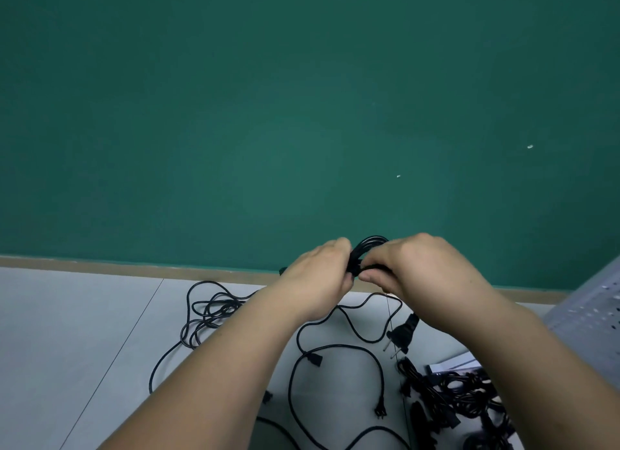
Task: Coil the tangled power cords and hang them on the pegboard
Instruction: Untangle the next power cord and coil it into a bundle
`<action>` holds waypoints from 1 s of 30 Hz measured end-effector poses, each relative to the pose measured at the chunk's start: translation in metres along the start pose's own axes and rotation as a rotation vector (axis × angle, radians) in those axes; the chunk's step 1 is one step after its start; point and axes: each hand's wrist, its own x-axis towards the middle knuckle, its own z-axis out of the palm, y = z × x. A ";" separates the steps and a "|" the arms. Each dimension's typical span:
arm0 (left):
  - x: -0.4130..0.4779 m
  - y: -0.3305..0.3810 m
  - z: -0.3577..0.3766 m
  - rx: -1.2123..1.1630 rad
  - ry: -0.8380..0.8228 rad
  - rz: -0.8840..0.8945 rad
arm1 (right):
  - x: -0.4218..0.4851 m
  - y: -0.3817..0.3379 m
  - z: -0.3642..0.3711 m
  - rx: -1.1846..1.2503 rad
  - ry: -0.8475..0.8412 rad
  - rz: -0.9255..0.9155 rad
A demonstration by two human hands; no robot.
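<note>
Holding a small coil (370, 242) of black cord up in front of the green wall (268, 114), above the floor (67, 322). Gripped by the left hand (320, 277), curled round the loops on one side, and by the right hand (426, 272), pinching the strands on the other with the thumb underneath. Both grips closed on the cord, knuckles almost touching.

Likely light, soft and bendy, with some spring: probably tries to unwind if let go. Smooth jacket, so apt to slide through slack fingers. Best taken across all the loops at once, where bunched, not by a single strand. Plug ends harder and heavier, likely to swing and tug the loops open.

Thin, round, matt black, wound in tight loops. Only an arc showing above the fingers, the rest hidden.

More cord lying on the floor: a tangle (208, 312) to the left, a wide loop (335, 352) below the wrists, a plug (401, 337) with bare prongs, a pile (459, 392) lower right. Pegboard (590, 302) at the right edge, near the pile.
</note>
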 end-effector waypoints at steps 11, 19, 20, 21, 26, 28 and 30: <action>0.007 -0.010 0.010 -0.109 -0.106 -0.070 | -0.012 0.014 -0.004 0.532 0.073 0.135; -0.005 0.025 0.026 -0.098 -0.195 0.213 | -0.011 0.051 -0.020 0.541 0.265 0.208; -0.007 0.029 0.026 -0.097 -0.181 0.241 | -0.013 0.058 -0.020 0.679 0.232 0.243; -0.009 0.033 0.024 -0.113 -0.160 0.268 | -0.014 0.063 -0.020 0.824 0.192 0.271; -0.014 0.034 0.020 -0.483 0.014 0.321 | -0.012 0.068 -0.006 1.134 -0.031 0.374; -0.014 0.034 0.020 -0.643 0.124 0.268 | -0.007 0.064 0.002 1.132 -0.037 0.351; -0.010 0.031 0.023 -0.733 0.221 0.178 | -0.001 0.058 0.007 1.171 0.023 0.378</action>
